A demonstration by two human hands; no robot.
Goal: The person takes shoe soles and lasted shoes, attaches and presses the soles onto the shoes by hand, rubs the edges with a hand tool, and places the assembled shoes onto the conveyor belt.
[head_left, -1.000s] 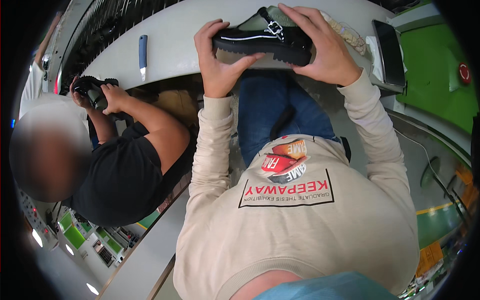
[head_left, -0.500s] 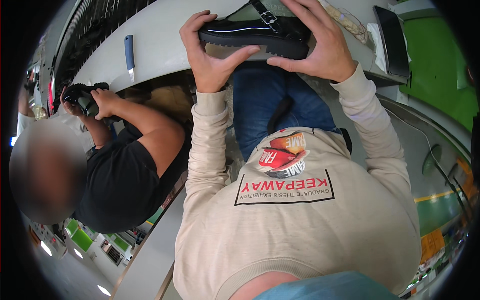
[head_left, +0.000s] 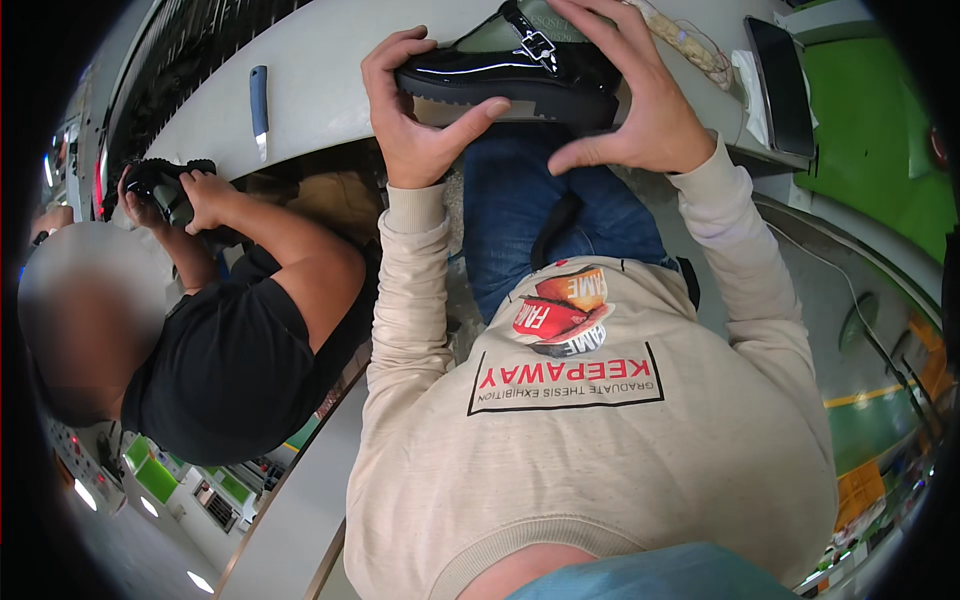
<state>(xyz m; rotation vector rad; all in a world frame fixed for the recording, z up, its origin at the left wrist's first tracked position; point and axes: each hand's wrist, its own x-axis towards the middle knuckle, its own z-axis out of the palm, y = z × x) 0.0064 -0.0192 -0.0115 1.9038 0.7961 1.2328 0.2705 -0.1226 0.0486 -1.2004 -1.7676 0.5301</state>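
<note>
A glossy black shoe [head_left: 480,75] with a strap, a silver buckle [head_left: 537,46], a greenish-grey lining and a chunky ridged sole is held sideways over the table's near edge. My left hand [head_left: 412,130] grips it at the left end, fingers curled over that end and thumb along the sole. Around the right end is my right hand [head_left: 655,115]; its fingers reach over the upper, while its thumb stands apart from the sole. Part of the shoe's right end is hidden behind that hand.
A knife [head_left: 259,110] with a blue handle lies on the pale table [head_left: 325,75]. At the right are a dark phone-like device [head_left: 780,88], white tissue [head_left: 748,95] and a clear bag [head_left: 690,45]. To my left, a co-worker [head_left: 240,350] in black handles another black shoe [head_left: 165,185].
The shoe has tilted slightly, showing more of its upper and lining and less of its sole. My right thumb has come away from the sole.
</note>
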